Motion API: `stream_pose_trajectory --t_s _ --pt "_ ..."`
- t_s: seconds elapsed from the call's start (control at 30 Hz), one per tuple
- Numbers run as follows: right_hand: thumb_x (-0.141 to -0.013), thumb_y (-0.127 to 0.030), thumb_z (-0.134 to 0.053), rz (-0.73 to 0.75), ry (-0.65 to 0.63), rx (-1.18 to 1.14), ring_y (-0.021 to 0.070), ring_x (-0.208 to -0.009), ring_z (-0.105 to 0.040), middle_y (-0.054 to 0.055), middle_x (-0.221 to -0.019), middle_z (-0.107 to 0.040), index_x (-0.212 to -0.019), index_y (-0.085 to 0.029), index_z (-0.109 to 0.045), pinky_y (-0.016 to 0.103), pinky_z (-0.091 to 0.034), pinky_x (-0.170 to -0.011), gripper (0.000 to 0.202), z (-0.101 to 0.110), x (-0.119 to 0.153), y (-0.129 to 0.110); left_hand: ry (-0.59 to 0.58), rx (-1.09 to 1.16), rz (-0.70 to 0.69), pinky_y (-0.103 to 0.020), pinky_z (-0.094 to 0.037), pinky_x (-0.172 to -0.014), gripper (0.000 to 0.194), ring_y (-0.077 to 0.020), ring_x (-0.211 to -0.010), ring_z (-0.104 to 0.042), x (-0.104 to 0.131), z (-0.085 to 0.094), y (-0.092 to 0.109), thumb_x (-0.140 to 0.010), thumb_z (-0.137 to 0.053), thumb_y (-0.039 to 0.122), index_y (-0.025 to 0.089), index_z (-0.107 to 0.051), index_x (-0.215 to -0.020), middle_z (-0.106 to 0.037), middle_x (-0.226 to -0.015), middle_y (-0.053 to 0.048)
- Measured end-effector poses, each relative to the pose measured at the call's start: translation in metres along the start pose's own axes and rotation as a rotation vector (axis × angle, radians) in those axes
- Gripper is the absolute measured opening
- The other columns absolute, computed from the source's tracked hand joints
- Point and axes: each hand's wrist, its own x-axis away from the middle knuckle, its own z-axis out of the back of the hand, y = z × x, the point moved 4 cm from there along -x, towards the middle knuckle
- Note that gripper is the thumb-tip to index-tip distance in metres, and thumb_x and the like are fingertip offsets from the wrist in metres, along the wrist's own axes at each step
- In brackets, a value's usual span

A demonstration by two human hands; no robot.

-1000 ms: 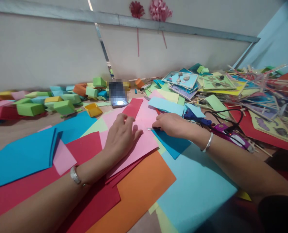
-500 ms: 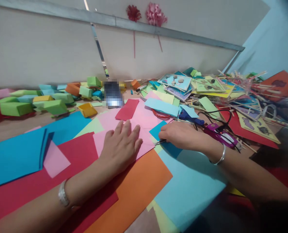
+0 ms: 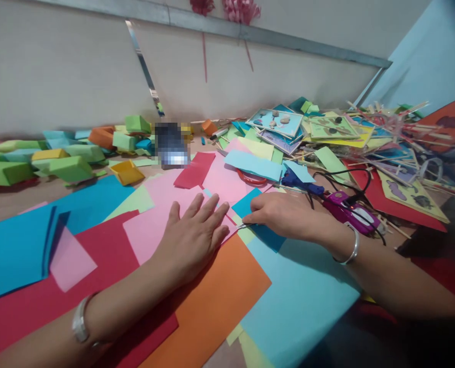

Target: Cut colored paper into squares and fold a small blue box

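My left hand (image 3: 192,237) lies flat with spread fingers on a pink paper sheet (image 3: 143,232). Pinched in my right hand (image 3: 275,214) is a slim, silvery pointed tool (image 3: 245,225). Its tip meets the pink sheet's right corner; most of the tool is hidden by my fingers, so its exact kind is unclear. Under my right hand sits a small dark-blue paper (image 3: 269,236). An orange sheet (image 3: 215,296), a large light-blue sheet (image 3: 300,291) and a red sheet (image 3: 97,245) spread out around and beneath the pink one.
Folded paper boxes (image 3: 70,167) line the back left, beside a blurred phone-like object (image 3: 170,145). A purple device with black cable (image 3: 350,212) rests right of my right hand. Framed stone pictures (image 3: 275,122) and many thin sticks are heaped behind. A red strip (image 3: 195,170) lies ahead.
The fingers of my left hand have spread wider on the pink sheet. The tool in my right hand now touches the sheet's corner at a changed angle. The camera view has shifted slightly.
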Motion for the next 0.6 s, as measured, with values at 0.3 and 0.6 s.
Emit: stream_pose_trajectory --t_s 0.3,0.6 --pt "-0.097 -0.036 -0.059 -0.195 -0.057 -0.157 0.0127 -0.068 -0.051 0.003 -0.079 -0.064 -0.075 -0.017 -0.063 0.029 -0.022 -0.057 0.030 0.003 0.001 -0.001 -0.083 -0.020 0.053 -0.075 -0.023 -0.110 0.054 -0.0403 -0.151 -0.025 -0.002 0.003 0.004 -0.103 -0.028 0.034 0.025 -0.034 -0.156 -0.026 -0.165 -0.007" --pt "-0.098 -0.016 -0.052 0.106 -0.057 -0.023 0.0145 -0.066 -0.042 0.004 -0.074 -0.057 -0.091 -0.013 -0.071 0.031 -0.018 -0.058 0.020 0.000 0.006 -0.020 -0.062 0.007 0.046 -0.075 -0.023 -0.110 0.054 -0.0393 -0.151 -0.025 -0.001 0.002 0.003 -0.103 -0.026 0.035 0.027 -0.036 -0.155 -0.027 -0.165 -0.007"
